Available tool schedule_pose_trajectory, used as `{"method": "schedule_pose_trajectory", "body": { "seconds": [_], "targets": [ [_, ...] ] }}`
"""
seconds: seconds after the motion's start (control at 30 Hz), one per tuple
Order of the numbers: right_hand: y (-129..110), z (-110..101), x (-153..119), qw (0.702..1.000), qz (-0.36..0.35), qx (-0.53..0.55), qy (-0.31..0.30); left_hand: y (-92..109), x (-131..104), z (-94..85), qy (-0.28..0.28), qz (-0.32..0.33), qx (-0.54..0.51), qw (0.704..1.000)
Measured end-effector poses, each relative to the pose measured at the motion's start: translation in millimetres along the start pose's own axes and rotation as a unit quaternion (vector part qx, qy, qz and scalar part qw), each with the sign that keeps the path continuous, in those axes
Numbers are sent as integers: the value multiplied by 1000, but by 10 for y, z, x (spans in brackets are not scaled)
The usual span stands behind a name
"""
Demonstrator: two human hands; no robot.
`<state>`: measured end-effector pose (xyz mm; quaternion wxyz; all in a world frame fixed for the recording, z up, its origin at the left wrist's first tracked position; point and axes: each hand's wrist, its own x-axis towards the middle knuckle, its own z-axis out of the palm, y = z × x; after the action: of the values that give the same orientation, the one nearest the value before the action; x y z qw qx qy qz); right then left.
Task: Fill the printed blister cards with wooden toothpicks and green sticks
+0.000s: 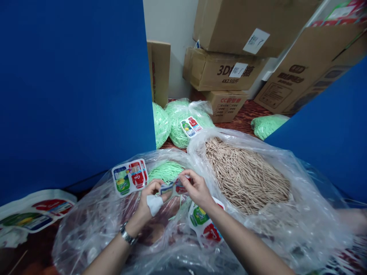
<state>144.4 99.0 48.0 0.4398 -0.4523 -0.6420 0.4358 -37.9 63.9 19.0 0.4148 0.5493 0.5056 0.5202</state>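
Note:
Near the centre, my left hand (151, 194) and my right hand (195, 187) hold a small printed packet (173, 188) between them, each with closed fingers at one end. A white cloth or paper piece (155, 204) lies against my left palm, and a metal watch is on that wrist. Behind the hands, thin green sticks (166, 170) show in an open clear plastic bag (94, 214). A green and red printed card (130, 177) lies on the bag to the left. Another such card (202, 219) sits under my right wrist.
To the right, a clear bag holds many tan sticks (249, 175). Green bundles (186, 120) in plastic stand behind, with cardboard boxes (223, 70) stacked beyond. Blue panels (74, 84) flank both sides. More printed cards (37, 212) lie at the lower left.

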Motion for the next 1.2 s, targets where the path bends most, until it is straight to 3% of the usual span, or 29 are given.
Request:
{"method": "schedule_pose_trajectory", "body": {
  "seconds": [0.13,0.23,0.37,0.53,0.8,1.03,1.1,1.2],
  "targets": [
    [3,-13,-24,1000,-4,6,7,31,-25,-4,-32,18,63,997],
    [-36,-31,-38,1000,-17,-10,18,55,-26,-4,-22,9,72,997],
    [-83,-12,-66,997,-66,-31,-16,45,-23,13,-13,26,70,997],
    [-68,1,-92,999,-37,-10,8,15,-26,-1,-4,52,72,996],
    [-115,10,-123,998,-69,1,-10,161,-103,9,-25,64,124,990],
    [-94,-91,-203,993,-95,-39,-61,97,-228,-172,-99,85,100,986],
    [-106,-127,-217,989,-113,-60,-75,105,-241,-186,-102,67,97,988],
    [-135,-123,-222,988,-125,-76,-53,154,-232,-133,-54,14,103,993]
  ]
}}
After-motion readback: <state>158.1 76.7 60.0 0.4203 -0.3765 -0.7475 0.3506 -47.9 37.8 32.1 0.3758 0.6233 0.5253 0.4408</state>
